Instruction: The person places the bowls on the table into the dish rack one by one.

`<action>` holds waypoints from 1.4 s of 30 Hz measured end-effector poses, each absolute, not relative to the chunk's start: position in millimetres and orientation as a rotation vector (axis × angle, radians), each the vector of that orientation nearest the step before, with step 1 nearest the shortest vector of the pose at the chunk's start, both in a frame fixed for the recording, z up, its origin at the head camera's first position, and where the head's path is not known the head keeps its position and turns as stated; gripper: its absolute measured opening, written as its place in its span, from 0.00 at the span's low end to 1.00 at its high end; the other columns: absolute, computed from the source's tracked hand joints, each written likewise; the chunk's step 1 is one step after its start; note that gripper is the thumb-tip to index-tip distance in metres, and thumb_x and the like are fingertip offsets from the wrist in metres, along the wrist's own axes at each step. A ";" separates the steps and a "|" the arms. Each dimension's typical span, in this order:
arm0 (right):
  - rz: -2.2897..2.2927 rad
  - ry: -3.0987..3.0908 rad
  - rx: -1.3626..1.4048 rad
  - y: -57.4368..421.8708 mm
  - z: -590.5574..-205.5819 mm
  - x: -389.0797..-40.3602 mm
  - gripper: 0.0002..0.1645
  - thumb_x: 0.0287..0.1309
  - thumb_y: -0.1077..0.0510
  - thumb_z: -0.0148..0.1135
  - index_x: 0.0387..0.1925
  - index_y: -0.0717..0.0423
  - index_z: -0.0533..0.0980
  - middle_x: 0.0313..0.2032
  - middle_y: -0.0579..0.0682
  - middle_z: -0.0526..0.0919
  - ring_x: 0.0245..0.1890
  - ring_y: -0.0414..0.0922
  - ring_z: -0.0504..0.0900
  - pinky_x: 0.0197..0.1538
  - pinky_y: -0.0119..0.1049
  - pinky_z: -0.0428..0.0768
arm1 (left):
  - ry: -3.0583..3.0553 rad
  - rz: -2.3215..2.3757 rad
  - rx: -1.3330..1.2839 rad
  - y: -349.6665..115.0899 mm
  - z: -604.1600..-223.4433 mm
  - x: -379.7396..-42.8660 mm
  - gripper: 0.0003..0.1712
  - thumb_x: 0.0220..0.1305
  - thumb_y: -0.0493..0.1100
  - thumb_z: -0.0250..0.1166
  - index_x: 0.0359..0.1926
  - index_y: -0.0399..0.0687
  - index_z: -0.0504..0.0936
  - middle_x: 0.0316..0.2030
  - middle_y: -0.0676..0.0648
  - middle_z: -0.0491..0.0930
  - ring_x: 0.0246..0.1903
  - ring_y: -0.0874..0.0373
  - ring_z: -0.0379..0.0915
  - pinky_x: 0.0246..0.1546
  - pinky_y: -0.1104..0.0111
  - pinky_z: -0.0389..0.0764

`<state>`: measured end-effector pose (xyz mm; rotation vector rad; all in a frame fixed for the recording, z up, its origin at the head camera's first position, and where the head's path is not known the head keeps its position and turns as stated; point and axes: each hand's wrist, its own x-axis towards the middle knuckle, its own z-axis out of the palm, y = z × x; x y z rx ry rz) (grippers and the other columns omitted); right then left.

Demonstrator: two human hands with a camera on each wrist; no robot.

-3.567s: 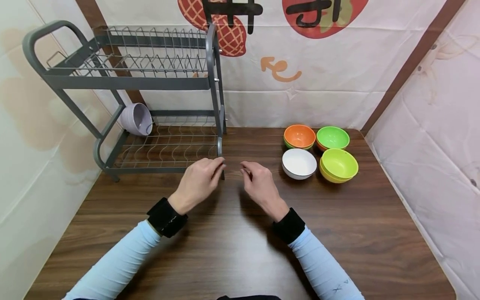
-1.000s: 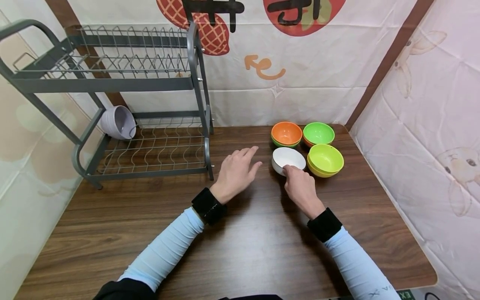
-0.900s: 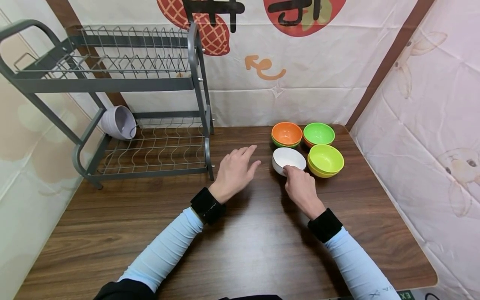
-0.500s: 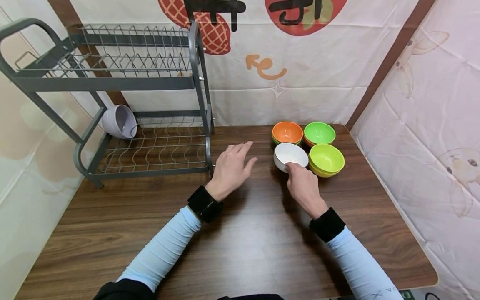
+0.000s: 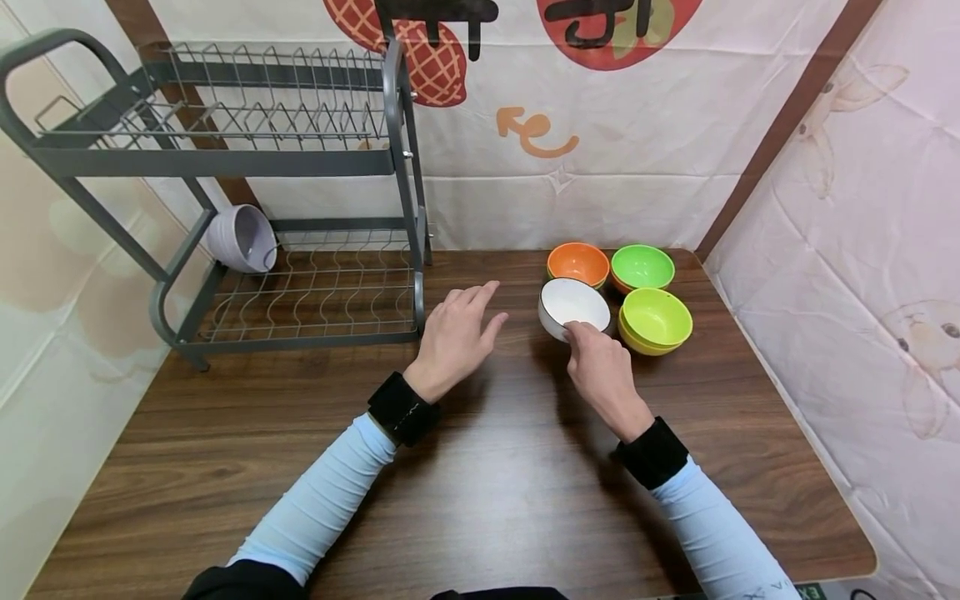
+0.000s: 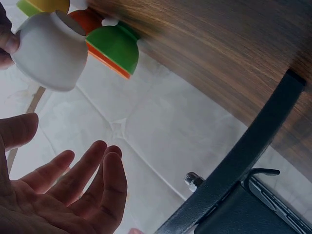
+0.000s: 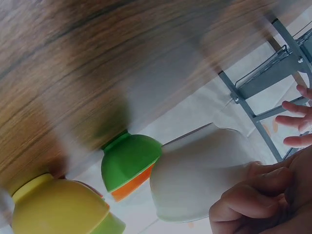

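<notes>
My right hand (image 5: 606,375) pinches the near rim of a white bowl (image 5: 573,305) with a thin dark rim. In the right wrist view the white bowl (image 7: 200,175) hangs above the table, its side turned to the camera. My left hand (image 5: 453,337) hovers between the rack and the white bowl, fingers extended and thumb spread, touching nothing. The left wrist view shows its palm (image 6: 73,195) facing up, with the white bowl (image 6: 51,51) a short way off.
Stacked bowls stand at the back right: orange on green (image 5: 578,262), green on orange (image 5: 642,267), and lime on yellow (image 5: 656,320). A two-tier grey dish rack (image 5: 225,162) occupies the left. Pale lilac bowls (image 5: 243,238) lean in its lower tier. Fabric walls (image 5: 637,200) enclose the wooden table (image 5: 480,508).
From near the rack, my hands went rightward and the right one took the white bowl's rim. Over the last second the bowl rose off the table and shifted slightly left; the left hand drifted left.
</notes>
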<state>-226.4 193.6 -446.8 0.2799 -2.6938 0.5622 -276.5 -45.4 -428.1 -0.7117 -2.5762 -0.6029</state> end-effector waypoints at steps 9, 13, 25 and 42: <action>0.554 -2.656 0.306 189.6 -444.5 -227.1 0.09 0.72 0.66 0.61 0.50 0.59 0.83 0.44 0.55 0.89 0.34 0.57 0.87 0.31 0.54 0.84 | -2.553 -0.618 -0.694 -52.2 -426.8 -276.4 0.30 0.78 0.52 0.64 0.74 0.44 0.74 0.62 0.39 0.81 0.58 0.41 0.78 0.52 0.50 0.82; 0.574 -2.650 0.324 186.6 -441.2 -225.9 0.10 0.71 0.67 0.61 0.50 0.59 0.83 0.44 0.56 0.89 0.35 0.57 0.87 0.32 0.53 0.85 | -2.550 -0.621 -0.696 -54.7 -426.8 -276.0 0.30 0.78 0.51 0.63 0.73 0.44 0.74 0.62 0.39 0.81 0.58 0.41 0.78 0.51 0.50 0.83; 0.609 -2.621 0.364 174.6 -432.5 -224.8 0.11 0.71 0.69 0.61 0.50 0.60 0.83 0.45 0.56 0.88 0.33 0.56 0.87 0.32 0.52 0.85 | -2.549 -0.615 -0.708 -63.1 -420.0 -276.2 0.30 0.79 0.51 0.63 0.75 0.43 0.73 0.63 0.39 0.81 0.59 0.41 0.77 0.53 0.49 0.82; 0.616 -2.554 0.458 164.9 -427.8 -222.4 0.09 0.72 0.67 0.62 0.49 0.61 0.83 0.44 0.56 0.88 0.32 0.53 0.87 0.33 0.49 0.86 | -2.531 -0.594 -0.714 -69.9 -418.8 -270.5 0.32 0.77 0.52 0.64 0.75 0.45 0.72 0.63 0.40 0.81 0.58 0.42 0.77 0.52 0.50 0.82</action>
